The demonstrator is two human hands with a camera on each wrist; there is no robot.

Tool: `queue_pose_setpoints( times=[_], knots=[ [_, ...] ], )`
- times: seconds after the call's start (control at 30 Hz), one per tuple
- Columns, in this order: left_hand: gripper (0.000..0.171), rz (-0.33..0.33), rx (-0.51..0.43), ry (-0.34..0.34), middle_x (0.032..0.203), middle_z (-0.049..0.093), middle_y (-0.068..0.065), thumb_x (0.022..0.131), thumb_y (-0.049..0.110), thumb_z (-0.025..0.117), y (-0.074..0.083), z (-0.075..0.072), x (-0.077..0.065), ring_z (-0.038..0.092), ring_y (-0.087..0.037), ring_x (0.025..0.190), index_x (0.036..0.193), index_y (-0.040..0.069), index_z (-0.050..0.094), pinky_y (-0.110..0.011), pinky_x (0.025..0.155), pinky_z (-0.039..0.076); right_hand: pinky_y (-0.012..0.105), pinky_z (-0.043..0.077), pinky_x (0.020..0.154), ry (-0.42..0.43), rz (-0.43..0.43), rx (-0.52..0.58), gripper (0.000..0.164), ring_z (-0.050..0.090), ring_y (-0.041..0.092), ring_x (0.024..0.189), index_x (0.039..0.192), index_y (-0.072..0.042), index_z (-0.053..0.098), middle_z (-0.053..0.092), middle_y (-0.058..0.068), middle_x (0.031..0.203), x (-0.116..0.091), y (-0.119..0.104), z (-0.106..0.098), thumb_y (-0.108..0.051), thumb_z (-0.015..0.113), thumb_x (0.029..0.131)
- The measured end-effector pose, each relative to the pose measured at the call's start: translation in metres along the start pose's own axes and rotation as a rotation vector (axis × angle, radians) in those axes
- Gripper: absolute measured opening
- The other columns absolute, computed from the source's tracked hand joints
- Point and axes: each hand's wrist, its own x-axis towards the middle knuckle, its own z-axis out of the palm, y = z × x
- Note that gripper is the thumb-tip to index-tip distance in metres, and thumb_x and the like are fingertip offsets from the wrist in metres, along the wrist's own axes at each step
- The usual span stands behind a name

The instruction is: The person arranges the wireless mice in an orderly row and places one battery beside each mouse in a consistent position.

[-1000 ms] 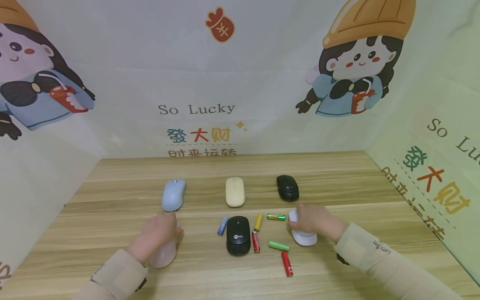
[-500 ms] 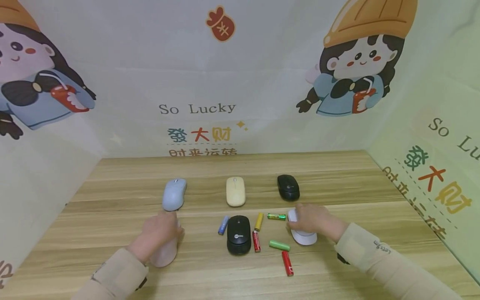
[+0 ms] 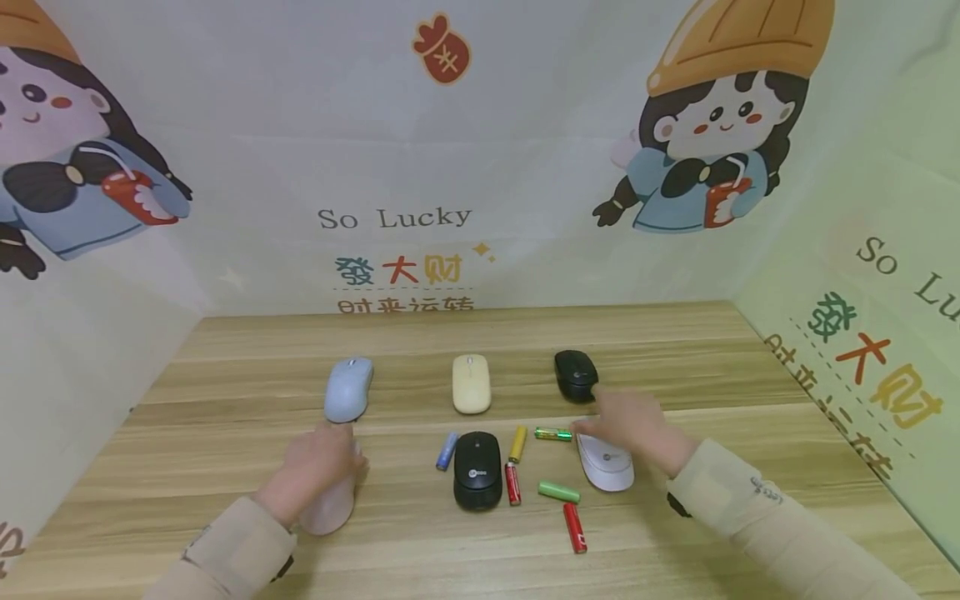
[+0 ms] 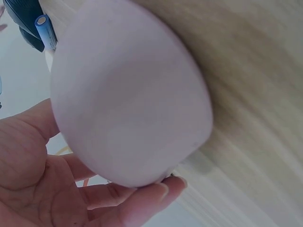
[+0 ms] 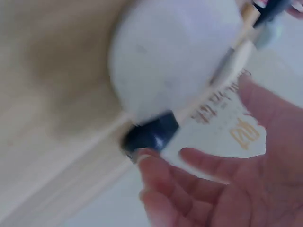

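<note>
My left hand (image 3: 311, 467) grips a pale pink mouse (image 3: 330, 510) at the left of the table, thumb on one side and fingers on the other. In the left wrist view the pink mouse (image 4: 130, 94) fills the middle, its rear end toward the camera. A white mouse (image 3: 606, 467) lies on the table at the right. Over its front end hovers my right hand (image 3: 633, 425), thumb and fingers spread. The right wrist view shows gaps between these fingers and the white mouse (image 5: 175, 56); a fingertip overlaps the black mouse (image 5: 150, 135) behind.
A light blue mouse (image 3: 348, 389), a cream mouse (image 3: 471, 383) and a small black mouse (image 3: 576, 375) form a back row. A larger black mouse (image 3: 477, 471) lies mid-table, with several loose batteries around it, including a blue one (image 3: 447, 451) and a light green one (image 3: 558, 492).
My right hand has let go of the white mouse and lifted slightly up and away, uncovering more of its top. The left hand and the pink mouse have stayed put.
</note>
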Motion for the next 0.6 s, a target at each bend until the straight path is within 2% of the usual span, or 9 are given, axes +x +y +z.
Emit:
queue_pose_setpoints(
  times=[0.1,0.2,0.27,0.43,0.6],
  knots=[
    [0.03,0.003,0.003,0.001,0.074,0.058,-0.015,0.078,0.026,0.067,-0.001,0.0,0.0,0.058,-0.028,0.066,0.086,-0.002,0.057,-0.042,0.056,0.048,0.039,0.051,0.065,0.07,-0.171,-0.047,0.045,0.063,0.028,0.085,0.114,0.003,0.056,0.063,0.019,0.103,0.007,-0.005,-0.006,-0.029,0.064,0.084],
    [0.03,0.007,0.0,0.005,0.074,0.058,-0.015,0.078,0.025,0.068,-0.001,0.0,0.0,0.058,-0.028,0.066,0.086,-0.002,0.057,-0.042,0.056,0.048,0.04,0.051,0.075,0.063,-0.348,-0.1,0.034,0.061,0.029,0.094,0.114,-0.001,0.058,0.063,0.016,0.106,0.014,-0.01,-0.005,-0.018,0.064,0.084],
    [0.03,0.01,-0.002,0.008,0.074,0.058,-0.015,0.078,0.025,0.067,-0.001,0.001,0.0,0.058,-0.028,0.066,0.085,-0.001,0.057,-0.042,0.056,0.048,0.039,0.05,0.077,0.024,-0.435,-0.126,0.033,0.061,0.027,0.094,0.115,-0.005,0.058,0.064,0.012,0.107,0.018,-0.013,-0.002,-0.014,0.065,0.084],
    [0.028,0.017,0.001,0.019,0.074,0.059,-0.016,0.077,0.026,0.067,-0.001,0.001,0.0,0.058,-0.028,0.066,0.082,0.0,0.057,-0.043,0.056,0.048,0.036,0.049,0.081,-0.02,-0.57,-0.193,0.031,0.061,0.022,0.096,0.112,-0.009,0.06,0.065,0.006,0.107,0.025,-0.016,0.006,-0.007,0.065,0.082],
    [0.028,0.017,0.001,0.016,0.075,0.06,-0.016,0.077,0.026,0.068,-0.001,0.0,0.0,0.058,-0.028,0.067,0.082,0.0,0.058,-0.043,0.056,0.048,0.033,0.05,0.077,-0.024,-0.597,-0.253,0.028,0.063,0.02,0.092,0.108,-0.012,0.062,0.067,0.004,0.102,0.028,-0.018,0.011,-0.005,0.064,0.081]
  ],
)
